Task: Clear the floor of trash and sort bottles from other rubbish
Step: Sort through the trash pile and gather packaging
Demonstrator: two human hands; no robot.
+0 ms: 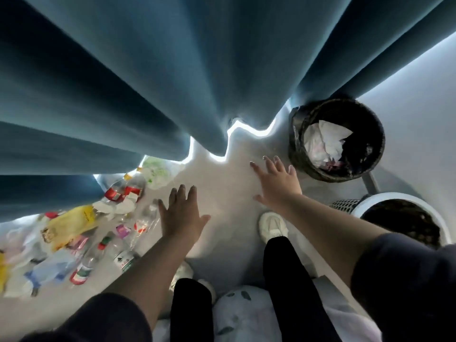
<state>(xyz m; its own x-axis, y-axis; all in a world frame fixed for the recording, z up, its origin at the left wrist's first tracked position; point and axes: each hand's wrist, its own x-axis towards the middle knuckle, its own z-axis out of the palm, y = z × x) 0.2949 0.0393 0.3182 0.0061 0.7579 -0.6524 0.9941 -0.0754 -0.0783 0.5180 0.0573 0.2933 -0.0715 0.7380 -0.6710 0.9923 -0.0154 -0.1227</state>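
Grey floor (222, 178) lies between litter (74, 222) and bin (297, 149), beneath left hand (181, 217), right hand (276, 180).

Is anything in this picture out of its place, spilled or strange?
Yes. Plastic bottles, a yellow bag and paper scraps lie scattered on the floor at the left, below the curtain, not in a bin. The black bin on the right holds crumpled paper.

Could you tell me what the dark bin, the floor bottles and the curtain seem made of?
Dark bin: probably woven wicker, matte; its wall shows a weave. Bottles: likely clear plastic, see-through with glints. Curtain: thick matte teal fabric, hanging in soft folds.
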